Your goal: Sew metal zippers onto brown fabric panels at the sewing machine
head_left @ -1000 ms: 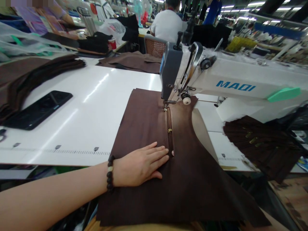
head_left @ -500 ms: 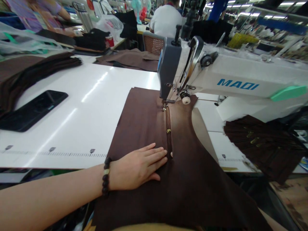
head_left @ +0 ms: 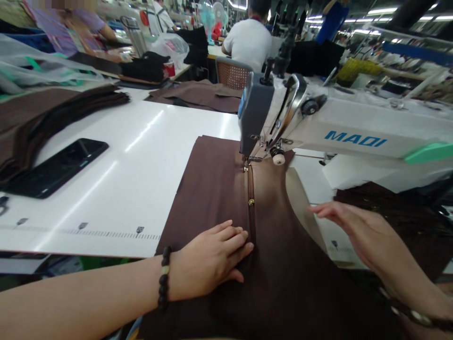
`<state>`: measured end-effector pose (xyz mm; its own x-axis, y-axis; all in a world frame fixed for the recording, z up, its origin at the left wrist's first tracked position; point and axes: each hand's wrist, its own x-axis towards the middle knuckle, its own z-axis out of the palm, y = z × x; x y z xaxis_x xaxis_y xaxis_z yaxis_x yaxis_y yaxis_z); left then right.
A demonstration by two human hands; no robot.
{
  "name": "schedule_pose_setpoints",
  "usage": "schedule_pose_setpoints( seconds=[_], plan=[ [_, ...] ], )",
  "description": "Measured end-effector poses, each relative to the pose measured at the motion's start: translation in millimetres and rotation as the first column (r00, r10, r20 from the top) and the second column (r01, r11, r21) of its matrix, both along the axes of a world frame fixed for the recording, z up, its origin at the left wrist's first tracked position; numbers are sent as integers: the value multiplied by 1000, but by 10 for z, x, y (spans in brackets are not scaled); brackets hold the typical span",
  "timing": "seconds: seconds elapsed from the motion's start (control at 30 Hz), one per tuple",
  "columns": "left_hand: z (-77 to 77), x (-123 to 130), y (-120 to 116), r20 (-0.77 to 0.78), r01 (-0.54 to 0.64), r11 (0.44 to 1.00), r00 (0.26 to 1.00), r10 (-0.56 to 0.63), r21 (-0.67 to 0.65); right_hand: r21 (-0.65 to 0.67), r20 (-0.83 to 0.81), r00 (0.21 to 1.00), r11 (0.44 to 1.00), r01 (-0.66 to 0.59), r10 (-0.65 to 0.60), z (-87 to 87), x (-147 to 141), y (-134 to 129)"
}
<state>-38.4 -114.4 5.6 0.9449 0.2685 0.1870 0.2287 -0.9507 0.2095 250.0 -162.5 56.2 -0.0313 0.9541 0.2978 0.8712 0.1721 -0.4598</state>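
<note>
White tabletop [head_left: 141, 156] along brown fabric's left edge [head_left: 181, 189]

On the white table [head_left: 141, 156], a black phone [head_left: 56, 167] lay beside a stack of brown cloth [head_left: 35, 123]; beyond the table, a co-worker [head_left: 247, 45] in a white shirt sat on a cane chair [head_left: 230, 74], facing away.

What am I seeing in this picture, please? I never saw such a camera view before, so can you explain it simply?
This view comes from a camera worn on a person's head, looking down at their own hands. The white MAQI sewing machine stands on a white table, where a black phone also lies. Brown fabric with a zipper lies at the needle area. The left hand presses flat on the fabric beside the zipper. The right hand is near the fabric's curved edge. Neither hand grips anything.
</note>
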Motion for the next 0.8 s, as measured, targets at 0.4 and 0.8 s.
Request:
schedule_pose_setpoints(
  seconds=[0.4,0.8],
  plan=[
    [-21,10,-27,5,-40,999,999,39,23,-137,393,867,952,-272,305,-627,-796,278],
    [-40,96,-123,28,-93,994,995,92,62,-160,379,859,939,-305,344,-567,-708,290]
  ],
)
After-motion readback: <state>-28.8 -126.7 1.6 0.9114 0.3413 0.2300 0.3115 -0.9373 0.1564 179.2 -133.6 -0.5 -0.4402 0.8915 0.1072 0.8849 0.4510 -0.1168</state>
